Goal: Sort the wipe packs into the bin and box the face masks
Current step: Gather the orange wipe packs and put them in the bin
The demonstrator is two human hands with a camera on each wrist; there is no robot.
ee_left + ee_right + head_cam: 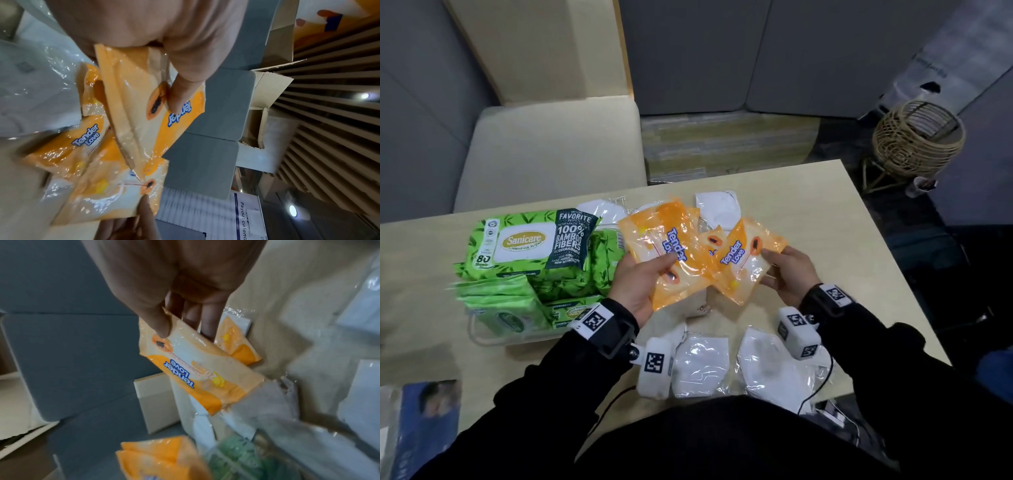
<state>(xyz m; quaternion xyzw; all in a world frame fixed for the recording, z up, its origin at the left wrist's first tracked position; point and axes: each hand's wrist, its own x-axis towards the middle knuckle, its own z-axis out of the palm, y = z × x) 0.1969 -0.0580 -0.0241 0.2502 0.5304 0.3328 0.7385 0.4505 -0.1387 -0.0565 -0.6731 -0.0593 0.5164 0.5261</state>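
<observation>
While the left hand (635, 287) grips an orange Tender Love wipe pack (661, 246) with the thumb curled over its front and the fingers underneath, the right hand (789, 274) pinches a second orange pack (748, 265) by its edge between thumb and fingers, so both packs are held up above the table (842, 240), fanned out and overlapping each other in the middle; behind them at least one more orange pack (711, 238) shows between the two, though who holds it I cannot tell. Seen from the left wrist, the thumb (180, 91) presses on the printed papaya slice of its pack (144, 113), and from the right wrist the thumb (158, 318) sits on the top corner of the other pack (197, 369) with the fingers (203, 318) behind it. To the left on the table stands a clear bin (493, 337) crowded with green Sanicare wipe packs (530, 243), a large one lying on top of the upright ones. Wrapped white face masks (700, 365) lie on the near part of the table below the hands, and more of them (719, 207) lie beyond the orange packs. A blue printed box (424, 421) lies at the near left corner, and a woven basket (917, 137) stands on the floor past the table's far right corner
</observation>
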